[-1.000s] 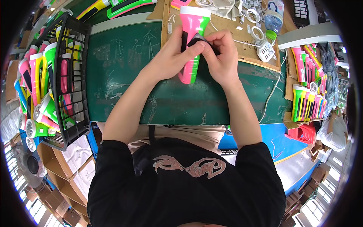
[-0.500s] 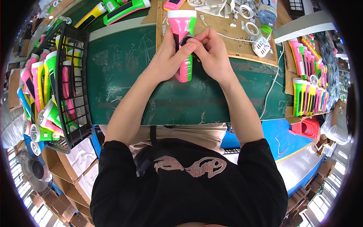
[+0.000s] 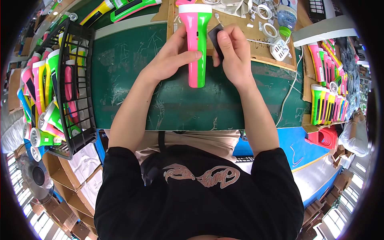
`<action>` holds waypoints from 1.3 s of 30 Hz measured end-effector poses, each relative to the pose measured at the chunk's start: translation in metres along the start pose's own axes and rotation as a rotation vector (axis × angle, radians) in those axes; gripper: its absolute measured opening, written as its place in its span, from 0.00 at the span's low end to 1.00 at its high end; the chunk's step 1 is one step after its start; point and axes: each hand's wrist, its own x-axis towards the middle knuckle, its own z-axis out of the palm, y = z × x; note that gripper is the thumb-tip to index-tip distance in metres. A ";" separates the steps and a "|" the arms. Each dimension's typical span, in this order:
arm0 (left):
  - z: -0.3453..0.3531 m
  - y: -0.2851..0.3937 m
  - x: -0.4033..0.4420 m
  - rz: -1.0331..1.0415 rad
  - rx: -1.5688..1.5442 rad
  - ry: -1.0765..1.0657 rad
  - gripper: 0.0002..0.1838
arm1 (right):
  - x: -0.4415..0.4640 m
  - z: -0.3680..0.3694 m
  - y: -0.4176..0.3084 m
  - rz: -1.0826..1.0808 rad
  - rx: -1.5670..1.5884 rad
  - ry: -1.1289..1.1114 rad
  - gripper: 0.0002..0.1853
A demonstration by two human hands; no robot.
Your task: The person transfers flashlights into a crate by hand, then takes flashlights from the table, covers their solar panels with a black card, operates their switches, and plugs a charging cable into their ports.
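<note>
A pink and green flashlight [image 3: 196, 60] with a white head stands lengthwise in front of me, its head pointing away. My left hand [image 3: 172, 56] is wrapped round it from the left, thumb across the body. A small dark slot and an orange dot show on its upper side. Just to its right, my right hand [image 3: 233, 52] pinches a thin, dark flat rectangular piece [image 3: 216, 38] between thumb and fingers, apart from the flashlight. Under both hands is the green tabletop [image 3: 124, 80].
At left stands a black plastic basket [image 3: 76, 96] with several colourful flashlights. A wooden board [image 3: 256, 54] holds a white power adapter [image 3: 279, 50], cable rolls and a bottle [image 3: 285, 20]. More flashlights [image 3: 328, 104] are stacked at right. A white cable [image 3: 289, 88] crosses the table's right side.
The dark flat piece has come away from the flashlight, moving right with my right hand. The flashlight has turned, now showing its slot and orange dot.
</note>
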 end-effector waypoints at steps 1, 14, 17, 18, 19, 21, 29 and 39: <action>0.001 -0.003 0.000 0.027 0.082 0.060 0.38 | -0.001 -0.001 -0.002 0.038 -0.086 -0.005 0.11; 0.006 -0.023 0.005 0.342 0.411 0.180 0.29 | -0.004 0.016 0.015 -0.074 -0.241 0.050 0.14; 0.009 -0.023 0.005 0.355 0.353 0.192 0.29 | -0.003 0.015 0.017 -0.036 -0.177 0.041 0.14; 0.009 -0.022 0.004 0.334 0.364 0.190 0.29 | -0.004 0.015 0.019 -0.036 -0.174 0.047 0.14; 0.010 -0.021 0.004 0.317 0.376 0.188 0.29 | -0.005 0.015 0.022 -0.056 -0.167 0.047 0.13; 0.012 -0.021 0.009 0.301 0.310 0.185 0.30 | -0.005 0.015 0.021 -0.083 -0.156 0.054 0.13; 0.002 -0.027 0.007 0.322 0.191 0.201 0.32 | -0.002 0.016 0.004 -0.023 0.072 0.149 0.09; 0.006 -0.022 0.003 0.267 0.242 0.257 0.38 | -0.005 0.017 0.008 -0.099 0.061 -0.001 0.07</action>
